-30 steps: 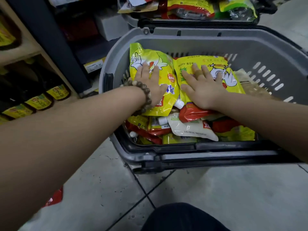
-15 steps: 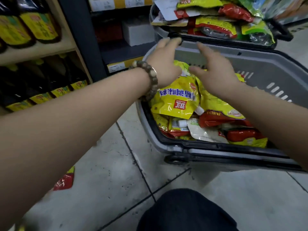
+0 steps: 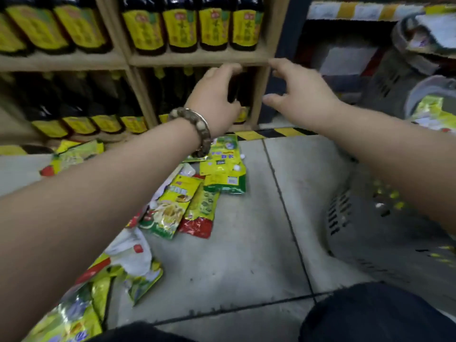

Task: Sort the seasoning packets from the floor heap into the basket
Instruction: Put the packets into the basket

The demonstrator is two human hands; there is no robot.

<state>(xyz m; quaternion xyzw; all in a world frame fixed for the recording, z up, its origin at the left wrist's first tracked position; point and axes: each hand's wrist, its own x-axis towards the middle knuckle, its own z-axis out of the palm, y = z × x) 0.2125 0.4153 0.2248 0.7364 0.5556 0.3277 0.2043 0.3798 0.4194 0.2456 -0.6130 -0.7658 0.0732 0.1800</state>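
Both hands up & empty, packets on floor, basket at R.

Head view: left hand (image 3: 217,101) w/ bead bracelet (image 3: 200,130) hangs in the air in front of the wooden shelf (image 3: 197,59), fingers loosely bent, thumb apart, gripping nothing. Right hand (image 3: 302,101) is near it, not touching, fingers spread, also empty. Beside & under the L forearm the seasoning packets (image 3: 177,203) lie in a loose heap on the tiled floor (image 3: 246,255): yellow-green & red pouches overlapping, more at btm left, one apart by the shelf foot at far left. Grey basket (image 3: 357,230) sits on the floor at R, under the R forearm, slotted wall toward cam. It's v. blurred, w/ yellow bits just visible inside. Dark bottles (image 3: 182,23) w/ yellow labels stand in rows on the shelf. Dark trouser knee (image 3: 370,314) btm right.
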